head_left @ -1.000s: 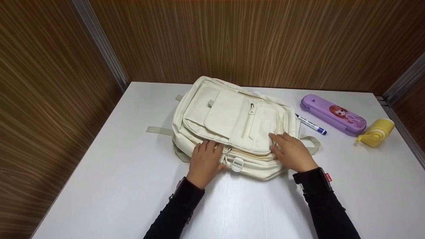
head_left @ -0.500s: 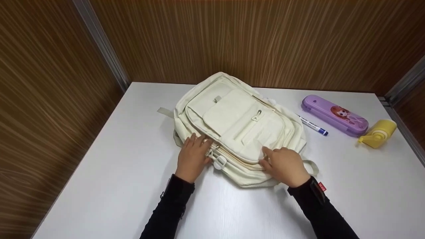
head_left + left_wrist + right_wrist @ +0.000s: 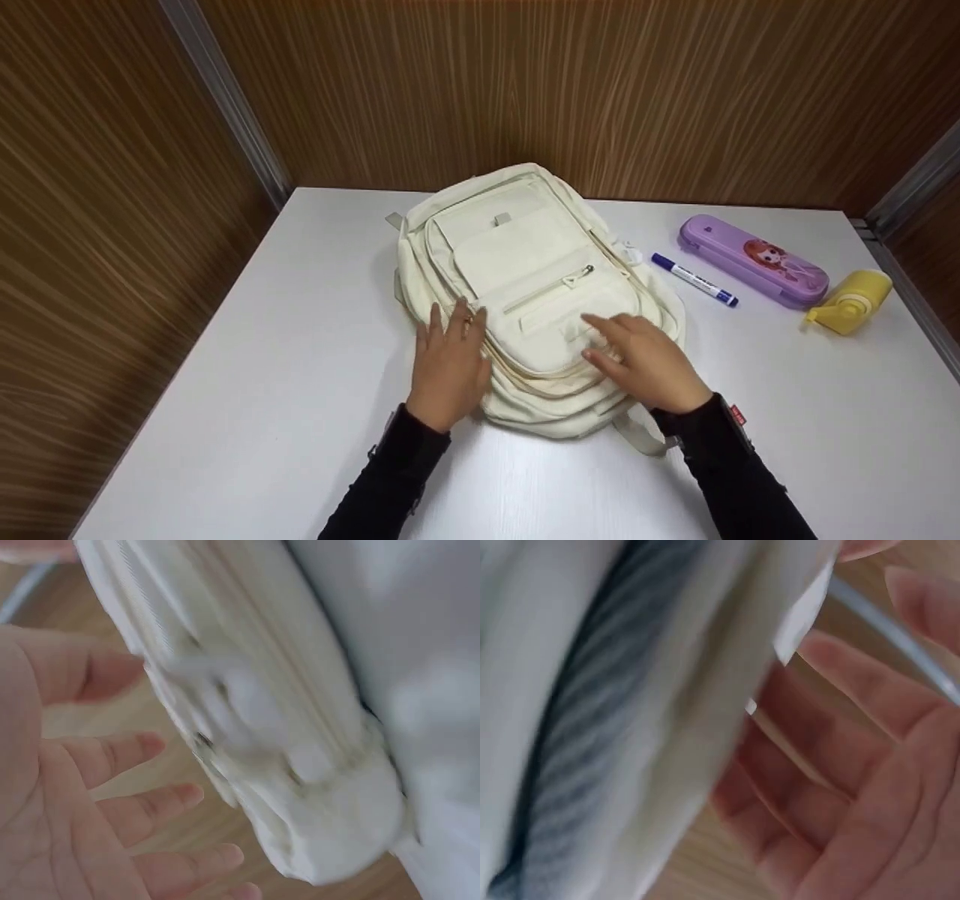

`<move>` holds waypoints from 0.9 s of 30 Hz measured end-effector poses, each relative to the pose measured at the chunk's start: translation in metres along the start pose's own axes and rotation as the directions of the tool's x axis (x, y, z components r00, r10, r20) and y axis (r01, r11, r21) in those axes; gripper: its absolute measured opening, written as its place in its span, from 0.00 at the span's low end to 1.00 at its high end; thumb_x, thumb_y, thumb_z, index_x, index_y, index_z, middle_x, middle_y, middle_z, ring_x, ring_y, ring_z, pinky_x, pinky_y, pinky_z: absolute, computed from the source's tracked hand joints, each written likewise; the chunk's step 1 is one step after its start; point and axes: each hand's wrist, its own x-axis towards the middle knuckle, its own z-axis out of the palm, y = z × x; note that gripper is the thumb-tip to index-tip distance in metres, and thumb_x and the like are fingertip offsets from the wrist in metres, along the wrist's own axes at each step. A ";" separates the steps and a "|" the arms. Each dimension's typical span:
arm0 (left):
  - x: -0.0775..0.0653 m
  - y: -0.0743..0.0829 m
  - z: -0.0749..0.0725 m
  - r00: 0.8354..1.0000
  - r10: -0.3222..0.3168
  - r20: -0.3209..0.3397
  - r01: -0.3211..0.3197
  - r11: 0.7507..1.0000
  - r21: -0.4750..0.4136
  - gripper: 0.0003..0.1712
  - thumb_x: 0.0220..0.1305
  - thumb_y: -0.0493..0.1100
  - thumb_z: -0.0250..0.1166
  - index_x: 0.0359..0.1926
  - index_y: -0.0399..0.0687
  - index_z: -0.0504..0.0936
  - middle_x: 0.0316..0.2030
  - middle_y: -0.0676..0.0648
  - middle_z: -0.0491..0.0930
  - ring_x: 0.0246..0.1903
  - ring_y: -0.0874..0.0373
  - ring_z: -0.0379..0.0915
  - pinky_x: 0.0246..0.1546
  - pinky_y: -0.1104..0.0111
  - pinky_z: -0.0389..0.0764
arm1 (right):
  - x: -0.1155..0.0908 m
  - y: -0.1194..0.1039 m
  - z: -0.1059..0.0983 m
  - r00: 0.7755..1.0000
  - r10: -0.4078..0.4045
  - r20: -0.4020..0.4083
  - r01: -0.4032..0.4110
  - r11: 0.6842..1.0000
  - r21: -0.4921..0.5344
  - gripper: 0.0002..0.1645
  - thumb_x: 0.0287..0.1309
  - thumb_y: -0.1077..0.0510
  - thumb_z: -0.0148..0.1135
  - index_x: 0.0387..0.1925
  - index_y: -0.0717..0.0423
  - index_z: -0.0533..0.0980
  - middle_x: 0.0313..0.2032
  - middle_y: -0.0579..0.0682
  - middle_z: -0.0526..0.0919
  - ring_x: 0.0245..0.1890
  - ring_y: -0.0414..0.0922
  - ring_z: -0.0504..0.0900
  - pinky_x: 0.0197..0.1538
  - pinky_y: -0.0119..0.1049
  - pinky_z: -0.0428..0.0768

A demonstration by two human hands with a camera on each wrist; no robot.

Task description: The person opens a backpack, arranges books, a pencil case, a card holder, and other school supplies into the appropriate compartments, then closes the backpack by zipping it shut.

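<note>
A cream backpack [image 3: 525,262] lies on the white table with its pocketed front facing up, tilted toward the upper left. At its left side is my left hand [image 3: 448,367], fingers straight and spread. The left wrist view shows that palm beside the bag's zipped side, where a pale buckle [image 3: 255,705] blurs. Over the lower right of the front pocket is my right hand [image 3: 649,360], fingers loosely extended around nothing. In the right wrist view its fingers partly pass behind the bag's edge, near a ribbed grey strap [image 3: 607,712].
To the bag's right lies a blue-capped marker [image 3: 694,279]. Beyond it are a purple pencil case [image 3: 754,259] with a cartoon figure and a yellow pump bottle [image 3: 851,301] on its side. Wood-grain panels [image 3: 480,90] stand behind and beside the table [image 3: 247,375].
The backpack has turned clockwise: its left end moved up and right, its right end toward me. The marker now shows whole. Both hands have loosened from the bag's edges.
</note>
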 end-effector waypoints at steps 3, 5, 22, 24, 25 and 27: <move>-0.007 0.024 0.002 0.994 0.057 0.097 -0.060 0.998 0.028 0.48 0.61 0.69 0.59 0.74 0.50 0.59 0.74 0.38 0.56 0.71 0.28 0.50 0.66 0.35 0.58 | 0.000 0.021 -0.001 0.996 0.092 -0.010 -0.092 0.996 -0.013 0.42 0.63 0.44 0.61 0.74 0.44 0.57 0.70 0.64 0.63 0.70 0.67 0.60 0.69 0.66 0.56; -0.013 0.036 0.005 0.983 0.077 0.168 -0.088 0.995 0.057 0.56 0.55 0.77 0.57 0.75 0.51 0.56 0.75 0.39 0.53 0.71 0.28 0.50 0.65 0.35 0.60 | -0.001 0.030 -0.001 0.988 0.151 0.038 -0.151 0.989 -0.001 0.45 0.65 0.42 0.59 0.76 0.40 0.51 0.75 0.65 0.49 0.72 0.73 0.48 0.70 0.71 0.45; -0.007 0.023 0.000 0.947 0.099 0.304 -0.099 0.995 -0.016 0.62 0.42 0.71 0.71 0.74 0.49 0.59 0.76 0.40 0.51 0.71 0.27 0.48 0.64 0.35 0.63 | -0.013 -0.001 -0.008 0.934 0.250 0.257 -0.236 0.968 -0.084 0.39 0.69 0.36 0.47 0.76 0.43 0.54 0.73 0.72 0.47 0.63 0.82 0.58 0.57 0.82 0.55; -0.005 0.014 -0.005 0.939 0.089 0.333 -0.066 0.995 -0.080 0.61 0.41 0.66 0.75 0.74 0.50 0.59 0.76 0.42 0.50 0.71 0.26 0.46 0.63 0.33 0.61 | -0.013 -0.011 -0.005 0.932 0.255 0.258 -0.236 0.966 -0.103 0.39 0.69 0.37 0.48 0.75 0.44 0.55 0.72 0.73 0.48 0.61 0.83 0.61 0.55 0.83 0.55; -0.004 0.010 -0.007 0.934 0.082 0.348 -0.048 0.993 -0.106 0.62 0.41 0.64 0.76 0.74 0.50 0.59 0.76 0.42 0.50 0.71 0.25 0.45 0.63 0.31 0.60 | -0.013 -0.016 -0.004 0.932 0.260 0.253 -0.237 0.964 -0.119 0.38 0.69 0.37 0.48 0.75 0.45 0.56 0.72 0.74 0.49 0.60 0.83 0.63 0.55 0.84 0.54; -0.003 0.002 -0.011 0.925 0.063 0.374 -0.012 0.990 -0.139 0.63 0.40 0.64 0.77 0.74 0.50 0.59 0.77 0.44 0.50 0.70 0.23 0.43 0.62 0.30 0.58 | -0.013 -0.026 0.001 0.934 0.263 0.240 -0.229 0.960 -0.163 0.38 0.68 0.37 0.49 0.74 0.46 0.57 0.71 0.76 0.51 0.58 0.83 0.66 0.54 0.85 0.54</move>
